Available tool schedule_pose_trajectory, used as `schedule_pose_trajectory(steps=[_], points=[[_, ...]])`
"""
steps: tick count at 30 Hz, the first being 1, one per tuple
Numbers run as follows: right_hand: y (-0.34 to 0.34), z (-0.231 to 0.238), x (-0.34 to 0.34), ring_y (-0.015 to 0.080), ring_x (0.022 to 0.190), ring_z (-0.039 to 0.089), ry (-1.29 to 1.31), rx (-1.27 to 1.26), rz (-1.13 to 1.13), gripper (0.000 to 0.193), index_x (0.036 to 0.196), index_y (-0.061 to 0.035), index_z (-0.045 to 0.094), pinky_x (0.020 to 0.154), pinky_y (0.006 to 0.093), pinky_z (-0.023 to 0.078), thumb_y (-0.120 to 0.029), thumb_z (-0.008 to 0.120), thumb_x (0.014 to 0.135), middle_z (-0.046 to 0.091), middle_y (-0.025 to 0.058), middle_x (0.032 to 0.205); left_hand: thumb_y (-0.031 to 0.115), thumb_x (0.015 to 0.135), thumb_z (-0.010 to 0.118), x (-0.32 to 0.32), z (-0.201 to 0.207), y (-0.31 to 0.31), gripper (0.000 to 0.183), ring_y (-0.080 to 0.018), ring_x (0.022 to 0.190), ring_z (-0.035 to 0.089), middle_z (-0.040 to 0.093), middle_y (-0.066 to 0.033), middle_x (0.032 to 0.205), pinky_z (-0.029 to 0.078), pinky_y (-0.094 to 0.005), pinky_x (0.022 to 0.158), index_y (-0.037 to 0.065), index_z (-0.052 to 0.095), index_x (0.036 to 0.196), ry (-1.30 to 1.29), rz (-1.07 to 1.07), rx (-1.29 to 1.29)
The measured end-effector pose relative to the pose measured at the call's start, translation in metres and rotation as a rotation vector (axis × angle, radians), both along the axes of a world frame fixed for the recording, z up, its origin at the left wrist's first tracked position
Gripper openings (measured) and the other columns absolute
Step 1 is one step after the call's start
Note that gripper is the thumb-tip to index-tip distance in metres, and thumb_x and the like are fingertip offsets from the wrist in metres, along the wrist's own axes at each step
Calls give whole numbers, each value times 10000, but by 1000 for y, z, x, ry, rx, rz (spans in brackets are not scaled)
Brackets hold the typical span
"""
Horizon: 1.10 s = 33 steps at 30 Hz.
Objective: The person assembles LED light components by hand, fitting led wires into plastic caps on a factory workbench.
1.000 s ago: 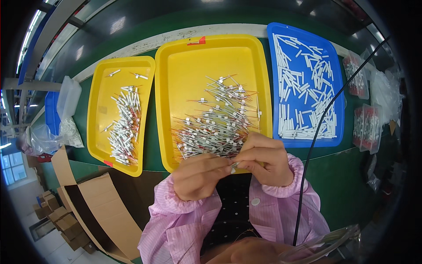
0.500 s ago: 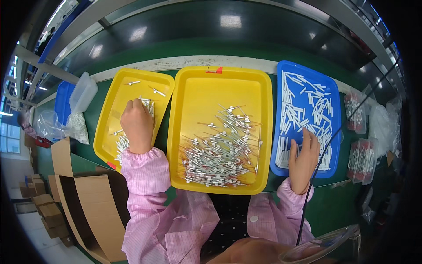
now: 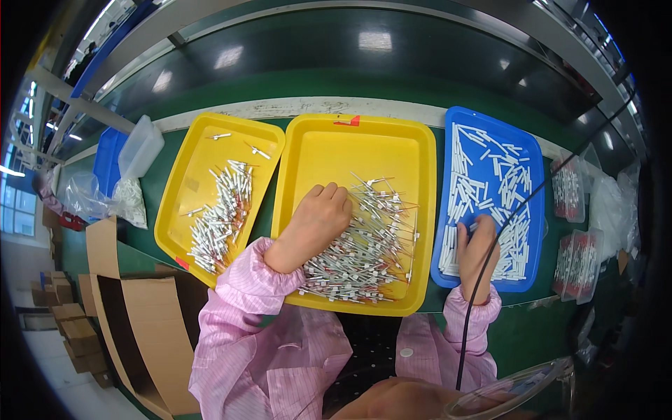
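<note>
My left hand [image 3: 316,222] rests palm down in the middle yellow tray [image 3: 350,147], fingers curled onto a heap of thin wired parts [image 3: 374,245]; what it grips is hidden. My right hand [image 3: 477,246] is in the blue tray [image 3: 490,129] at its lower left, fingers pinching at the small white tubes [image 3: 490,189] there. A second yellow tray [image 3: 203,150] on the left holds a row of white finished pieces [image 3: 222,217]. Both forearms wear pink striped sleeves.
A green bench top [image 3: 546,322] carries the trays. Clear plastic bags of parts [image 3: 577,224] lie at the right. An open cardboard box [image 3: 140,315] stands at lower left. A clear bin and a blue tray [image 3: 115,157] sit far left. A black cable [image 3: 483,280] crosses my right arm.
My left hand has moved from the left yellow tray into the middle yellow tray, onto the wired parts. My right hand stays in the blue tray, shifted slightly.
</note>
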State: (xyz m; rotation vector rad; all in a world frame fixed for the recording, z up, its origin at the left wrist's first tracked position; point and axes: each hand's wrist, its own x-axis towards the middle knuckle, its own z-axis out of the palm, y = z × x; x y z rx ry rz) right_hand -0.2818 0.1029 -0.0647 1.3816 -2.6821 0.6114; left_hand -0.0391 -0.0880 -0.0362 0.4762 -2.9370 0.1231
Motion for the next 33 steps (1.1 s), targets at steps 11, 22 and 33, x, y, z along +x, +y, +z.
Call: schedule_pose_trajectory(steps=[11, 22, 33], points=[[-2, 11, -9, 427, 798, 631, 98, -2, -82, 196, 953, -1, 542, 662, 484, 496, 49, 559, 765, 635, 227, 844, 57, 727, 588, 10, -5, 11, 84, -261, 773, 546, 521, -91, 805, 441, -357, 723, 50, 531, 788, 136, 5, 27], [33, 7, -31, 433, 795, 657, 29, -412, -62, 278, 1126, 7, 602, 651, 448, 516, 35, 567, 851, 647, 261, 838, 25, 722, 582, 19, -1, 6, 156, -274, 775, 541, 533, -104, 801, 441, -377, 699, 28, 572, 877, 276, 35, 203], [51, 3, -22, 436, 877, 522, 164, -111, -245, 163, 917, 48, 493, 779, 487, 421, 86, 480, 759, 534, 261, 879, -7, 778, 594, 9, -11, 11, 106, -343, 790, 520, 497, -153, 829, 445, -415, 693, 3, 538, 868, 162, -24, 274]])
